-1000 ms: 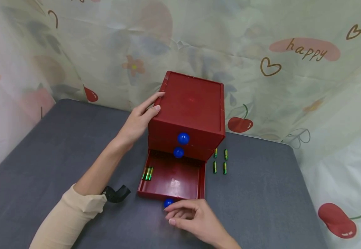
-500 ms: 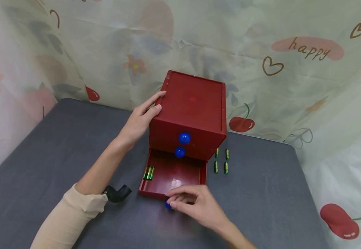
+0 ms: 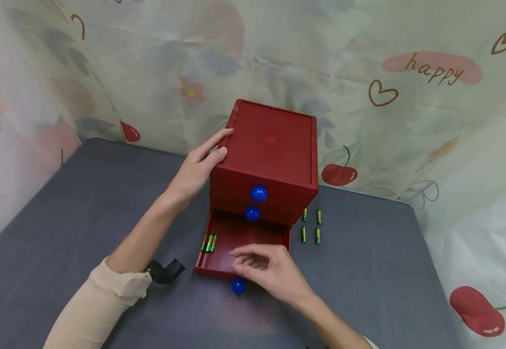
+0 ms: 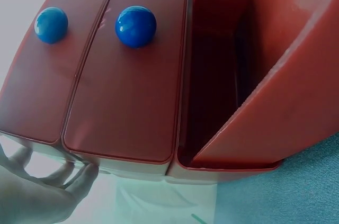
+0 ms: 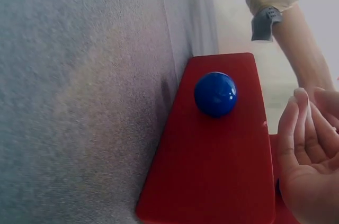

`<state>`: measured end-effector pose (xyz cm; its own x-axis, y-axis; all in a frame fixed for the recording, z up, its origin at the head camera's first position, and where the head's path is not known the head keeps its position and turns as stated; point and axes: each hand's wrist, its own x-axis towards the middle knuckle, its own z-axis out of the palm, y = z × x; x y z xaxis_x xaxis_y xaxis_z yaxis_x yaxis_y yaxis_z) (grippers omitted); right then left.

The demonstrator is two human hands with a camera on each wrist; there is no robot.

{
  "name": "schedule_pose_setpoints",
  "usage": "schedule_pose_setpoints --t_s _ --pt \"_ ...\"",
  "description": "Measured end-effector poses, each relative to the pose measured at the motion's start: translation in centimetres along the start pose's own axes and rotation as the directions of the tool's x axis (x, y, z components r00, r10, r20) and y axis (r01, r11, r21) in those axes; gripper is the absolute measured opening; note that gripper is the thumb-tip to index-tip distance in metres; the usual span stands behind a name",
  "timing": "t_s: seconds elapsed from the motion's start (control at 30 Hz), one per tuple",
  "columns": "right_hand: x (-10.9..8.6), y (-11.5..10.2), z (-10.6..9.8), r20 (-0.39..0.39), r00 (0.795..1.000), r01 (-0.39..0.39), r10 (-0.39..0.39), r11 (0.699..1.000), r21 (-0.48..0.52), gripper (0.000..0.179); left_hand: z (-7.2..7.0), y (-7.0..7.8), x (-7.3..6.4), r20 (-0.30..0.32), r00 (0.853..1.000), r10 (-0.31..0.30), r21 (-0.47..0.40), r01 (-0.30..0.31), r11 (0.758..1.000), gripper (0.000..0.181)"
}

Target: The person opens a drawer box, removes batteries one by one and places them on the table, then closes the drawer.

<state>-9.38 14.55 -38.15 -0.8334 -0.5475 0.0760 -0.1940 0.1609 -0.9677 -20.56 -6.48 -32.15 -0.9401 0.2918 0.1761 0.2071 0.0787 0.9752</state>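
Note:
A red drawer cabinet [image 3: 270,145] with blue ball knobs stands on the table. My left hand [image 3: 194,172] rests on its upper left edge, thumb near the front corner; in the left wrist view the fingers touch its side. The bottom drawer [image 3: 246,232] is pulled out. Three green-and-gold batteries [image 3: 210,242] lie side by side at its left. Above the drawer's front hovers my right hand [image 3: 275,271], fingers loosely bent, nothing visible between them. In the right wrist view it is apart from the drawer's blue knob [image 5: 215,94].
Several more batteries [image 3: 317,236] lie on the grey table [image 3: 366,271] right of the cabinet. A patterned curtain [image 3: 148,63] hangs behind it. A black strap-like piece [image 3: 166,271] sticks out from the left wrist.
My right hand has moved up and forward from beside the bottom drawer's knob to over the drawer, leaving the knob uncovered. The left hand and the batteries stay in place.

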Motion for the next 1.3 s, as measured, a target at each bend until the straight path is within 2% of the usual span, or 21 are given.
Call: schedule_pose_setpoints --t_s 0.2,0.57,0.73,0.97,1.3 --pt "0.9 0.2 0.2 -0.009 1.0 0.015 -0.015 0.998 -0.056 0.021 0.1 0.0 0.0 0.0 1.0 0.006 -0.001 -0.006 1.0 0.046" --pt "2.6 4.2 -0.2 -0.025 1.0 -0.008 0.005 0.991 -0.131 0.023 0.1 0.0 0.0 0.001 1.0 0.003 -0.032 -0.003 0.999 0.046" --pt "3.2 4.0 -0.2 -0.022 1.0 -0.009 0.005 0.985 -0.17 0.024 0.0 0.0 0.0 -0.007 1.0 -0.008 -0.03 0.008 1.0 0.045" --pt "3.7 2.7 0.2 -0.006 0.999 -0.054 0.054 0.987 -0.15 0.026 0.1 0.0 0.1 -0.001 1.0 -0.014 -0.042 0.014 0.999 0.046" --pt "4.9 6.0 0.3 0.026 0.998 -0.049 0.057 0.971 -0.235 0.035 0.0 -0.1 0.1 -0.003 1.0 -0.018 -0.059 0.017 0.998 0.045"
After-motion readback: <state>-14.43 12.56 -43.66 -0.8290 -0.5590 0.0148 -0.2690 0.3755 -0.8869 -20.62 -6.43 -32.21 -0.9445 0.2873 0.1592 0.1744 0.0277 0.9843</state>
